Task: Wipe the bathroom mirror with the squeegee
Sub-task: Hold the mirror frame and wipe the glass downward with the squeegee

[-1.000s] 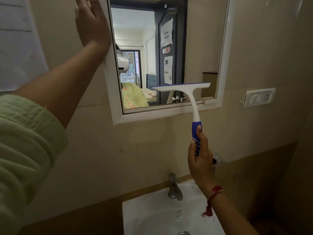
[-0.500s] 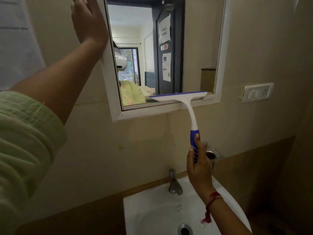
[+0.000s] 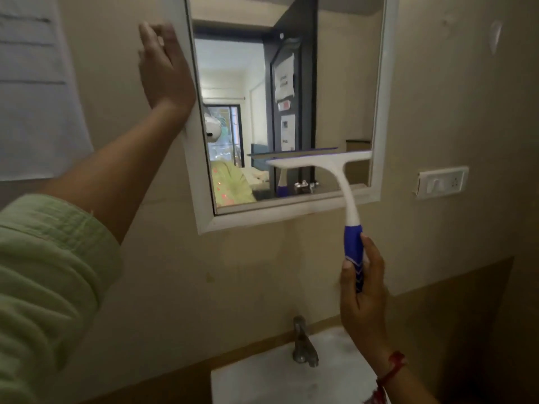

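A white-framed mirror [image 3: 382,83] hangs on the beige wall. My right hand [image 3: 360,293] grips the blue handle of a white squeegee [image 3: 341,176]. Its blade lies across the lower right part of the glass, a little above the bottom frame, and its reflection shows just behind it. My left hand [image 3: 163,68] rests flat against the mirror's left frame, fingers spread, holding nothing.
A white sink [image 3: 262,380] with a metal tap [image 3: 303,345] sits below the mirror. A white switch plate [image 3: 442,182] is on the wall to the right. A white sheet [image 3: 32,91] hangs on the left wall.
The squeegee blade had dropped to the bottom frame half a second ago; now it sits higher on the glass again and further right. My left hand stays on the left frame.
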Available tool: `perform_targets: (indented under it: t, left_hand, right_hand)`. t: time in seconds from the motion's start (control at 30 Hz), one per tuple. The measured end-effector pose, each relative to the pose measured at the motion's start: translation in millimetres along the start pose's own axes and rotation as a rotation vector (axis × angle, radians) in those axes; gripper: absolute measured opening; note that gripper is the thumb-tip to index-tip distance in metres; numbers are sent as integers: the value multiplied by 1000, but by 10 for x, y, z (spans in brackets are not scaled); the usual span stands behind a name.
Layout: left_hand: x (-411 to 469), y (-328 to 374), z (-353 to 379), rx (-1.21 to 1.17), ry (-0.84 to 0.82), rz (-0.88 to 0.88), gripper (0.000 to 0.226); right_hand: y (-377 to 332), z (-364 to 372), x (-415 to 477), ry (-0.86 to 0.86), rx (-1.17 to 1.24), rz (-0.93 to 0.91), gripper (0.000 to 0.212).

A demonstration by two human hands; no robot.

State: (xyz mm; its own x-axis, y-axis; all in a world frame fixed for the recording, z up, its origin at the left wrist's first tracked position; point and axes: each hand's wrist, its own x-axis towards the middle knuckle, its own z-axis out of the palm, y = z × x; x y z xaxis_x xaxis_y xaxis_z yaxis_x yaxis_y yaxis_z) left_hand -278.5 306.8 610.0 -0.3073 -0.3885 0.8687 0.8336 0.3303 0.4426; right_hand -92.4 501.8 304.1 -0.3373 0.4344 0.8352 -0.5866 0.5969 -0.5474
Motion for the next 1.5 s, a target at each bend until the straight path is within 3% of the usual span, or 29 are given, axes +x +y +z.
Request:
perform_targets:
  t: [0.3,0.77,1.0,1.5]
  left_hand:
    - [-39,75,-36,51,-40,1,38]
    - [-26,3,-10,102,-17,92,38]
    - [-77,45,-58,239,0,323,42]
    - [-118,31,-33,298,-83,516,44]
  right_hand:
    - [-351,1,1089,65,16,-236,44]
    - [-778,79,3024,164,-59,-292,38]
    - [-804,159,3292,117,-102,-344,41]
    - [-906,364,3361,122,-60,-345,44]
